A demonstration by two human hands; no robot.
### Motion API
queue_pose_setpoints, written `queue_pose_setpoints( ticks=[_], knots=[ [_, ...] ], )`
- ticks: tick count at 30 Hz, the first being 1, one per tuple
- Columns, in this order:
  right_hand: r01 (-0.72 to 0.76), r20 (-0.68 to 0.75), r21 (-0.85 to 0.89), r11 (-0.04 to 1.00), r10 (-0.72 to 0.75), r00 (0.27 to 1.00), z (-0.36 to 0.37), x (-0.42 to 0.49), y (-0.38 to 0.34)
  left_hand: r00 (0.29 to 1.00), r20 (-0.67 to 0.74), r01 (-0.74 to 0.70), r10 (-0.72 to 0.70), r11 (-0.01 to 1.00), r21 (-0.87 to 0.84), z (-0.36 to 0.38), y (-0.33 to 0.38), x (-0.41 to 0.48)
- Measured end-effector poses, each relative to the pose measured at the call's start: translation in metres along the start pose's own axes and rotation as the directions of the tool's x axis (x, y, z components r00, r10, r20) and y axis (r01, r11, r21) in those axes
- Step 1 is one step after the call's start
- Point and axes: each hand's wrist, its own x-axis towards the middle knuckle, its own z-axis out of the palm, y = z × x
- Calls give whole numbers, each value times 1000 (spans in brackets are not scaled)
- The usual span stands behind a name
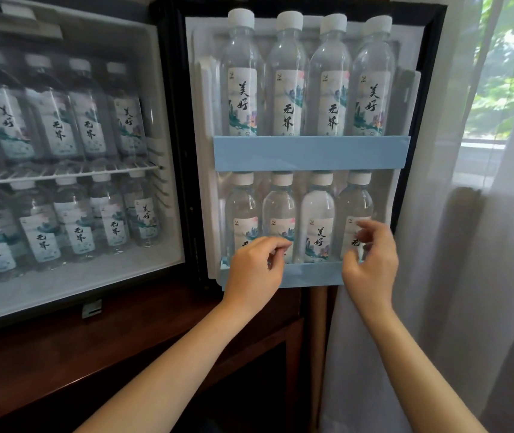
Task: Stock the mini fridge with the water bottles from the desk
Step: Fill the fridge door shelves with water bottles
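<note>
Both forearms reach up from the bottom edge. Left hand [257, 267] and right hand [371, 260] hang in front of the lower door shelf's pale blue rail [311, 274]. Fingers [277, 245] on both are loosely curled and slightly apart, gripping nothing.

Four clear plastic water bottles with white caps [318, 214] stand upright behind that rail. Left fingers sit in front of the second bottle, right fingers over the fourth one's label. Can't tell if they touch.

Upper door row [286, 73]: four more bottles, upright behind the upper pale blue rail [311, 153].

Mini fridge cavity is to the left. One row of bottles stands on the white wire shelf [62, 175], another row [74, 220] on the fridge floor.

Dark wood cabinet [124, 323] surrounds the fridge. Sheer white curtain [483, 276] hangs right of the door.
</note>
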Motion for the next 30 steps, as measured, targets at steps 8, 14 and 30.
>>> queue_pose_setpoints(
  ticks=[8, 14, 30],
  knots=[
    [281, 338, 146, 948, -315, 887, 87, -35, -59, 979, -107, 184, -173, 977, 109, -70, -33, -22],
    [288, 416, 342, 895, -419, 807, 158, -77, -123, 882, -280, 444, -379, 869, 219, -165, -75, -57],
    [153, 653, 682, 715, -690, 311, 329, -217, -336, 578, -694, 804, -430, 445, 394, -434, -144, -166]
  ],
)
